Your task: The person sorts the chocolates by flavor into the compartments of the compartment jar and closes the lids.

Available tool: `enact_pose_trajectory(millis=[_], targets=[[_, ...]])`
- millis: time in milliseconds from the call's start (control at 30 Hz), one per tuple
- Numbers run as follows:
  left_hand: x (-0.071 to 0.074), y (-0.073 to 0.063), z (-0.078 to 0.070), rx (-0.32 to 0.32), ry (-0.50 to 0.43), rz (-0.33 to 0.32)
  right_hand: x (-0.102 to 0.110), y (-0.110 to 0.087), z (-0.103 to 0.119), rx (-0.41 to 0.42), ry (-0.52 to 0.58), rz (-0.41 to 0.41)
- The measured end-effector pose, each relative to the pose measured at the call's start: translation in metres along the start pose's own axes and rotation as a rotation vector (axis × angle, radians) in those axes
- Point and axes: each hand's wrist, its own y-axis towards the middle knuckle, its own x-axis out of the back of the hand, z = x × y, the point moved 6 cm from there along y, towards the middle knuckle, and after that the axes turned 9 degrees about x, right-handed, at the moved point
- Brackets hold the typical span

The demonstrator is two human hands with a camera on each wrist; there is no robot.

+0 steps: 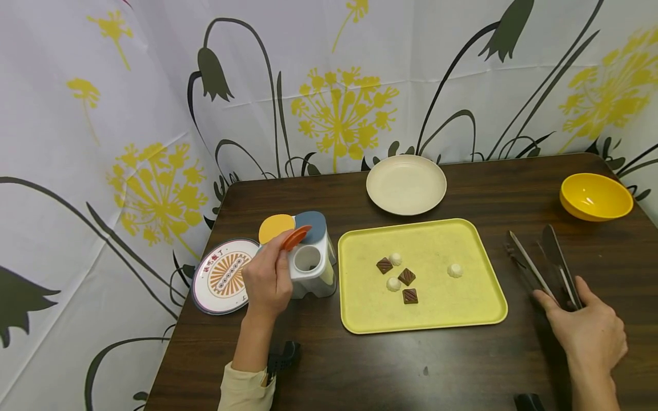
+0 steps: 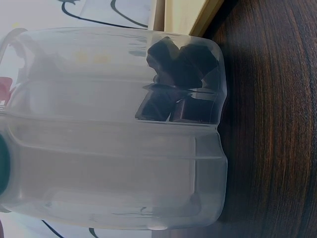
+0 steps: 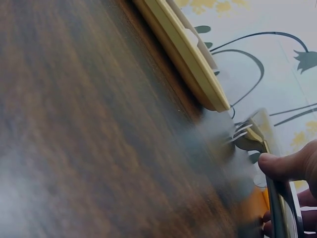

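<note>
My left hand [image 1: 268,275] pinches an orange-red lid [image 1: 297,237], tilted beside the round opening of a clear plastic storage container [image 1: 321,279]. Yellow [image 1: 276,227] and blue [image 1: 312,224] lids cover other compartments. Dark chocolates [image 2: 181,74] lie at the bottom of one compartment in the left wrist view. At the right, my right hand [image 1: 591,328] grips metal serving tongs [image 1: 564,268], their arms spread apart; one tip has fork-like prongs [image 3: 242,133]. Nothing sits between the tips. On a yellow tray [image 1: 437,314] lie several brown square chocolates [image 1: 409,295] and white round ones [image 1: 454,270].
A cream plate [image 1: 406,185] stands behind the tray. The yellow bowl [image 1: 596,197] is at the far right, beyond the tongs. Left of the container, partly behind my hand, lies a patterned white plate [image 1: 218,285]. A flower-printed cloth [image 1: 329,51] hangs along the table's back edge.
</note>
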Motion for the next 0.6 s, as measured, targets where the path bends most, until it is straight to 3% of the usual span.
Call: enact_pose_trajectory(millis=[367, 600], targets=[[0.001, 0.000, -0.001, -0.017, -0.001, -0.008, 0.002, 0.002, 0.001, -0.022, -0.018, 0.082], [0.000, 0.001, -0.001, -0.016, -0.011, -0.003, 0.011, 0.000, 0.006, 0.029, 0.034, -0.012]])
